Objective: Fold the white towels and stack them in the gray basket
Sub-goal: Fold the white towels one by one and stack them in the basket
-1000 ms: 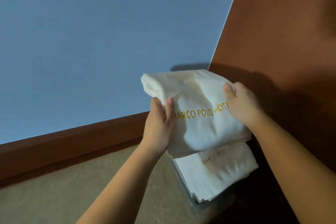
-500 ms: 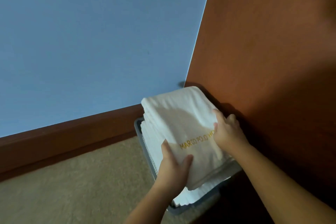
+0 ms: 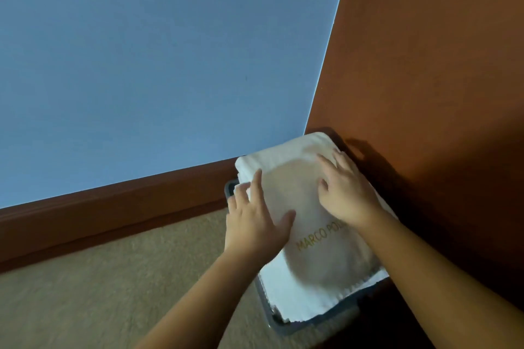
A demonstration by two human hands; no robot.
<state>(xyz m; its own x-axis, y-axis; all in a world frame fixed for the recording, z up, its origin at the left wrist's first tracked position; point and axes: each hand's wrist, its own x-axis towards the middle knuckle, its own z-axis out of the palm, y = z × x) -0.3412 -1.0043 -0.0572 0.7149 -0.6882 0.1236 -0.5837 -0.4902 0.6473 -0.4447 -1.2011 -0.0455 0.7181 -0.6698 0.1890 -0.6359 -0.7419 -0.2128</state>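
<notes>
I note folded white terry towel [image 3: 317, 246] lower centre, atop stack in gray plastic basket [image 3: 314, 317]; long axis upper-left to lower-right. Left hand [image 3: 255, 224], right hand [image 3: 344, 193] flat, released, pressing it.

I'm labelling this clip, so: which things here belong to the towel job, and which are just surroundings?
Part of the job:
- top folded towel, under both hands
- towel stack beneath it
- gray basket
- left hand and right hand, pressing flat

Just surroundings:
- blue wall
- brown panel
- baseboard
- carpet
</notes>
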